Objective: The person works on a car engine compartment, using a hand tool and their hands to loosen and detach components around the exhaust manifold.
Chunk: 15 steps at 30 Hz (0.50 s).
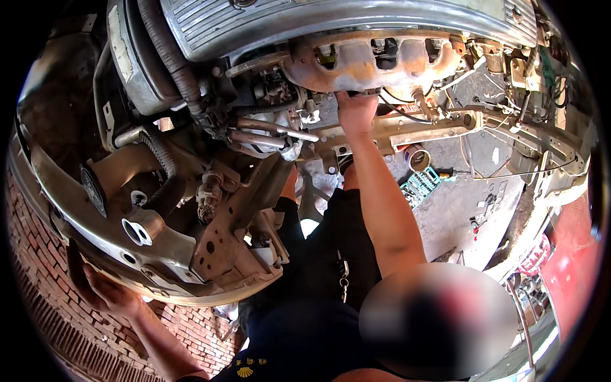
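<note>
My left hand's [113, 295] fingers spread loosely beside the frame's [170, 247] outer edge, holding nothing I see. My right hand [358, 114] meets one manifold's [356, 67] lower edge, its fingers' grip hidden; room rightward, one tool set [420, 186] down there.

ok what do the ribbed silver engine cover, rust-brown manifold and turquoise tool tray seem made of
Ribbed silver engine cover: likely cast metal, perhaps aluminium; grey sheen along its ridges. Rust-brown manifold: probably cast iron; rough, matte, orange-stained. Turquoise tool tray: seemingly plastic, from its even bright colour; finish unclear.
</note>
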Available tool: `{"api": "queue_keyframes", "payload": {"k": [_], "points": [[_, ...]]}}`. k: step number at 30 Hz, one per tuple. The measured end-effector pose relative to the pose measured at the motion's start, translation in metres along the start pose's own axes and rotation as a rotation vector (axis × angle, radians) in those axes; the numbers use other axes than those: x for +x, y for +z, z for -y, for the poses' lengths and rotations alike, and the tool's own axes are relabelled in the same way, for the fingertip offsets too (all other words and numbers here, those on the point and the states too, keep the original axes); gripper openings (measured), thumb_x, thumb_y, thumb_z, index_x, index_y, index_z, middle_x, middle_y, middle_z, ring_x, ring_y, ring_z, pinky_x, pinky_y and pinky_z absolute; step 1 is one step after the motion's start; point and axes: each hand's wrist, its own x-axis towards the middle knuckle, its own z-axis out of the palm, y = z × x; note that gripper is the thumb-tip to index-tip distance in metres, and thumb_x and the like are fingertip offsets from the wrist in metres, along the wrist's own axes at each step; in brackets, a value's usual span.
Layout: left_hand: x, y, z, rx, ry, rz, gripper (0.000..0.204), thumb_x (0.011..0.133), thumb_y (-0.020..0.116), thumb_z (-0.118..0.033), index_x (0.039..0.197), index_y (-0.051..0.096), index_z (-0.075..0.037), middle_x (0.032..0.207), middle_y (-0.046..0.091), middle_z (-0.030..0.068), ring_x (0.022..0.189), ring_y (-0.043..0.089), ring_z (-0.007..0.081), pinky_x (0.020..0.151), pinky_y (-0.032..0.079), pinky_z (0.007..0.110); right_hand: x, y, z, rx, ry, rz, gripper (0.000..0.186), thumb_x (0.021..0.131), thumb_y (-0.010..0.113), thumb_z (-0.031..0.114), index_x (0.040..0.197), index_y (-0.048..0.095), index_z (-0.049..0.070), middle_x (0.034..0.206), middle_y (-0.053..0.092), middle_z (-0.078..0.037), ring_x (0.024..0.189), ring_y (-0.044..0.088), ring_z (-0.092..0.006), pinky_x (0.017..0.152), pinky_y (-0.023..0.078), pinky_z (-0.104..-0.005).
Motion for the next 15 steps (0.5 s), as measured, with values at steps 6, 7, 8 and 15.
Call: {"api": "queue_keyframes", "payload": {"k": [6,7,8,15], "points": [[-0.011,-0.004,0.013,-0.057,-0.051,-0.006,0.046,0.113,0.035,-0.025,0.136,0.059,0.005,0.134,0.062,0.0258,0.119,0.066,0.0366,0.100,0.057,0.045,-0.006,-0.002,-0.012,0.035,0.220,0.122,0.023,0.076,0.075,0.011,0.091,0.071,-0.007,0.086,0.075,-0.018,0.081,0.073,-0.0329,0.078,0.056,-0.0403],[-0.003,-0.002,0.004,-0.063,-0.051,-0.004,0.046,0.113,0.035,-0.025,0.136,0.059,0.005,0.134,0.062,0.0258,0.119,0.066,0.0366,0.100,0.057,0.045,-0.007,-0.007,-0.024,-0.190,0.337,0.292,0.024,0.076,0.076,0.013,0.091,0.072,-0.006,0.085,0.075,-0.017,0.081,0.073,-0.0332,0.078,0.056,-0.0409],[0.007,-0.002,-0.011,-0.043,-0.083,0.010,0.047,0.112,0.035,-0.025,0.136,0.059,0.008,0.134,0.062,0.0257,0.119,0.066,0.0364,0.100,0.057,0.045,-0.005,0.000,-0.036,-0.185,0.022,0.147,0.016,0.083,0.073,0.014,0.092,0.073,0.000,0.077,0.073,-0.015,0.073,0.070,-0.0329,0.070,0.054,-0.0414],[0.013,0.001,-0.018,-0.135,-0.212,0.001,0.050,0.112,0.037,-0.030,0.136,0.059,0.008,0.135,0.062,0.0262,0.120,0.065,0.0374,0.101,0.056,0.046,-0.007,-0.005,-0.051,-0.438,-0.372,0.127,0.005,0.083,0.068,0.017,0.083,0.073,0.015,0.054,0.059,-0.005,0.054,0.063,-0.0294,0.054,0.047,-0.0459]]}}
